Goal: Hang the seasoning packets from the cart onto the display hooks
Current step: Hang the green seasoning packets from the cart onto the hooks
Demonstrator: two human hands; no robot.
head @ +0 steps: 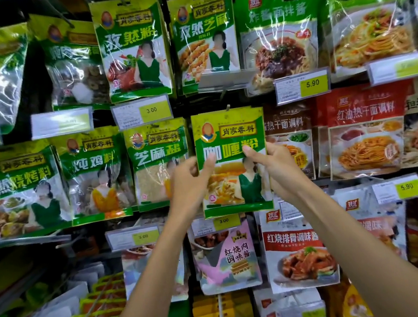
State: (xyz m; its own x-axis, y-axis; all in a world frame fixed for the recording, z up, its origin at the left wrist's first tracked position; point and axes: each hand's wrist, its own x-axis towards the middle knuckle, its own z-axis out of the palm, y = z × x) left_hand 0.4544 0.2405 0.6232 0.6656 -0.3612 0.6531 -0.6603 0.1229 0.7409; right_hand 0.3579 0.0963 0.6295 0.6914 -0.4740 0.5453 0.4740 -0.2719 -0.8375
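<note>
A green and yellow seasoning packet [228, 135] is held upright at the middle of the display rack [37, 81], its top edge at a hook [228, 107]. Whether it is threaded on cannot be told. Its left edge is pinched by the left hand [191, 183] and its right edge by the right hand [276, 166], thumbs on the front. A 3.00 price tag [223, 220] is seen just below.

Ahead of me: a display wall [35, 73], its dark backing showing between the rows.
Price holders [62, 123]: clear plastic strips under each row, carrying yellow-green labels [313, 84]; I read 5.90 and 3.00.
Light: bright, streaking white glare over glossy plastic.
Lower left: dimmer, blurred.
</note>
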